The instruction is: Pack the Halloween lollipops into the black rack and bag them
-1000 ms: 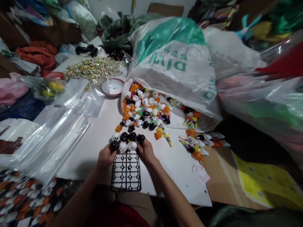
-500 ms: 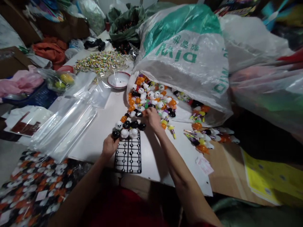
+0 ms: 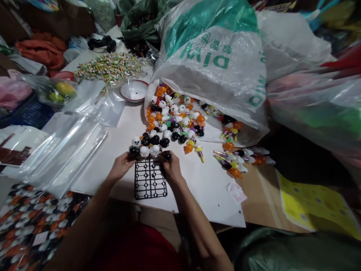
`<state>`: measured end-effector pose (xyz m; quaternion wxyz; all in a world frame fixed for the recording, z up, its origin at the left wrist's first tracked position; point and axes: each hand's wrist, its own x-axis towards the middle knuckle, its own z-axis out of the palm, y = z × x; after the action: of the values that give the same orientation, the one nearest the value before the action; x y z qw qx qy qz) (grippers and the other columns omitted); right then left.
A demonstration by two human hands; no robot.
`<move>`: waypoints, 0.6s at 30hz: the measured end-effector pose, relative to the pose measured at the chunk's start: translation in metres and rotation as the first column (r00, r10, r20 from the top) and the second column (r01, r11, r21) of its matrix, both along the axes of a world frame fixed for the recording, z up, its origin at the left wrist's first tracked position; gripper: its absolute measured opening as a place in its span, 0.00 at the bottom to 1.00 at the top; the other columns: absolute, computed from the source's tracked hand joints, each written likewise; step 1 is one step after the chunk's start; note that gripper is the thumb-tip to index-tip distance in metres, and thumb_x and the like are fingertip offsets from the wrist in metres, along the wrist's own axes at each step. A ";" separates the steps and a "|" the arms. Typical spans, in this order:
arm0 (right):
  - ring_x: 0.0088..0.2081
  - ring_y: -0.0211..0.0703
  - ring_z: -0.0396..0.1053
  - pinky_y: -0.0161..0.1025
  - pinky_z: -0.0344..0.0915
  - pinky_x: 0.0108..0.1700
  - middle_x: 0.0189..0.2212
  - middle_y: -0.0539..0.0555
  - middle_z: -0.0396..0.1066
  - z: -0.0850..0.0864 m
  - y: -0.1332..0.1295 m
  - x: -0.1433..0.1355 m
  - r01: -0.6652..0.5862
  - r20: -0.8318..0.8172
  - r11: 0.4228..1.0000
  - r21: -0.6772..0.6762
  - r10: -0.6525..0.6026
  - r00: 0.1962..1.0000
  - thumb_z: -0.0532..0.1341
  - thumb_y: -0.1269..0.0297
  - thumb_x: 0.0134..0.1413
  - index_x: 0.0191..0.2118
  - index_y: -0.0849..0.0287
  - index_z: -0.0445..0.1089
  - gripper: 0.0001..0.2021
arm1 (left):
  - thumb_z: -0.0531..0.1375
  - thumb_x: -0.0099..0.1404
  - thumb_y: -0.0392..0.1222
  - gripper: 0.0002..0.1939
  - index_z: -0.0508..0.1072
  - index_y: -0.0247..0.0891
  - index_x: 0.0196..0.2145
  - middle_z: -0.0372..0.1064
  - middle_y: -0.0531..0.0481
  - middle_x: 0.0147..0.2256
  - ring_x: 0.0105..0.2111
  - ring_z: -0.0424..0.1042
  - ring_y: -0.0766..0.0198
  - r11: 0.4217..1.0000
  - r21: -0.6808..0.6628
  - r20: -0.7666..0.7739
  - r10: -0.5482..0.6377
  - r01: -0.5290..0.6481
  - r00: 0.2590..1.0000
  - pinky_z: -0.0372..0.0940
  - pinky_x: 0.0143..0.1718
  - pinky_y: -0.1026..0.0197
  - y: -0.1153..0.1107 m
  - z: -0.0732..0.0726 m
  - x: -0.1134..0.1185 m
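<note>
A black plastic grid rack stands at the near table edge, its far rows filled with round-headed toys, black ones and white skulls. My left hand is closed at the rack's upper left edge, beside a black-headed toy. At the right end of the same row, my right hand pinches another black-headed toy; its lower part is hidden by the fingers. Just beyond the rack, a heap of white, orange and black toys spills from a large white and green sack.
Clear plastic sleeves lie to the left. A red-rimmed white bowl and a pile of small colourful sticks are farther back. More toys lie at right, near a paper slip. Packed toys sit lower left.
My right hand has come back from the heap to the rack's right side with a black-headed toy. My left hand stays at the rack's left edge. The view has shifted slightly.
</note>
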<state>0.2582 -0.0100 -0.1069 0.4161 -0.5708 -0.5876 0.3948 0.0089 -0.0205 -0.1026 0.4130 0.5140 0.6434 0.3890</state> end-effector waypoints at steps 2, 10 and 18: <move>0.32 0.45 0.67 0.39 0.64 0.36 0.30 0.53 0.71 -0.001 0.002 0.003 -0.053 0.110 0.998 0.026 0.050 0.993 0.55 0.61 0.53 0.35 0.57 0.67 0.07 | 0.65 0.53 0.49 0.16 0.76 0.36 0.37 0.77 0.46 0.35 0.35 0.73 0.60 0.996 0.033 0.036 0.077 -0.078 0.996 0.67 0.39 0.61 0.022 0.017 -0.015; 0.34 0.46 0.68 0.40 0.65 0.38 0.35 0.57 0.72 0.003 0.002 0.003 -0.142 0.325 0.990 0.026 0.126 0.937 0.54 0.69 0.49 0.39 0.58 0.66 0.10 | 0.69 0.46 0.52 0.16 0.72 0.38 0.21 0.69 0.50 0.21 0.29 0.71 0.58 0.902 -0.236 -0.528 -0.432 0.362 0.731 0.60 0.31 0.63 0.167 0.056 0.033; 0.36 0.46 0.68 0.39 0.65 0.40 0.35 0.56 0.72 0.001 0.004 0.013 -0.203 0.347 0.979 0.034 0.179 0.920 0.54 0.69 0.51 0.37 0.57 0.66 0.07 | 0.68 0.40 0.34 0.10 0.69 0.38 0.19 0.66 0.50 0.19 0.33 0.72 0.53 0.918 -0.326 -0.572 -0.381 0.225 0.726 0.61 0.34 0.61 0.186 0.037 0.042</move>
<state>0.2711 -0.0061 -0.1059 0.2865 -0.5559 -0.7171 0.3076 0.0509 0.1650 -0.0652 0.2919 0.6596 0.6912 0.0444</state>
